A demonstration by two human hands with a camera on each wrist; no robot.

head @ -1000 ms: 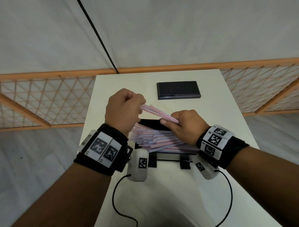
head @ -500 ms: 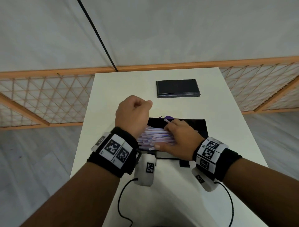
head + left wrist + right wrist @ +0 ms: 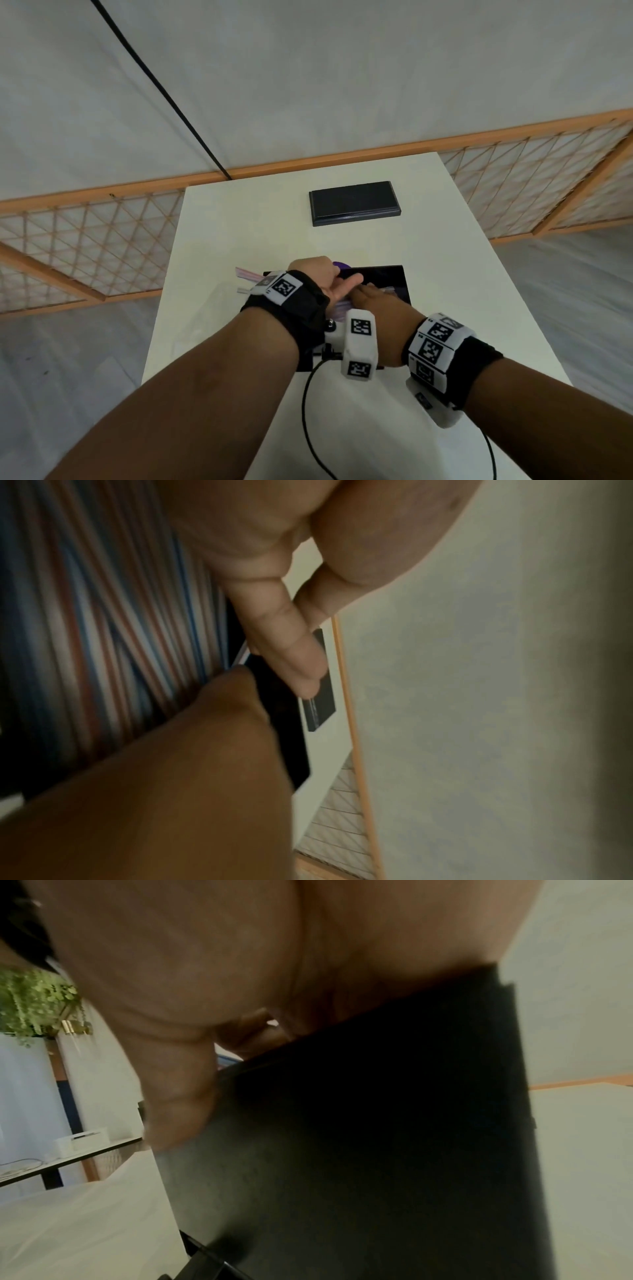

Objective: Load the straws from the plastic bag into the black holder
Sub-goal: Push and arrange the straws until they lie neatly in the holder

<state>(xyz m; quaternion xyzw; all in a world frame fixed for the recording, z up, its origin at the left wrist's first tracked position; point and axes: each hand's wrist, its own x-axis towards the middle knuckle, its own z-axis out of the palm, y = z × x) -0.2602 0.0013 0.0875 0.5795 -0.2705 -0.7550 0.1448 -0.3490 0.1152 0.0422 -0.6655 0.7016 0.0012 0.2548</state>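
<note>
The black holder [image 3: 394, 279] stands mid-table, mostly hidden under both hands. Striped straws [image 3: 103, 615] lie in it as a bundle, and a few ends [image 3: 247, 274] stick out left past my left wrist. My left hand [image 3: 329, 279] lies over the bundle's left part with fingers [image 3: 284, 642] stretched out fairly straight. My right hand [image 3: 373, 299] lies flat on the straws, its thumb [image 3: 178, 1110] hanging over the holder's front wall [image 3: 377, 1123]. A faint clear film left of the holder [image 3: 212, 308] looks like the plastic bag.
A flat black lid [image 3: 354, 204] lies at the far side of the white table [image 3: 445, 257]. Something small and purple [image 3: 340, 265] peeks out behind my left hand. Black cables run from the wrist cameras [image 3: 308, 411]. An orange lattice fence [image 3: 85, 240] rings the table.
The straw bundle went from held up and fanned to lying down in the holder. My left hand opened from a fist and turned over the bundle; my right hand flattened on the straws.
</note>
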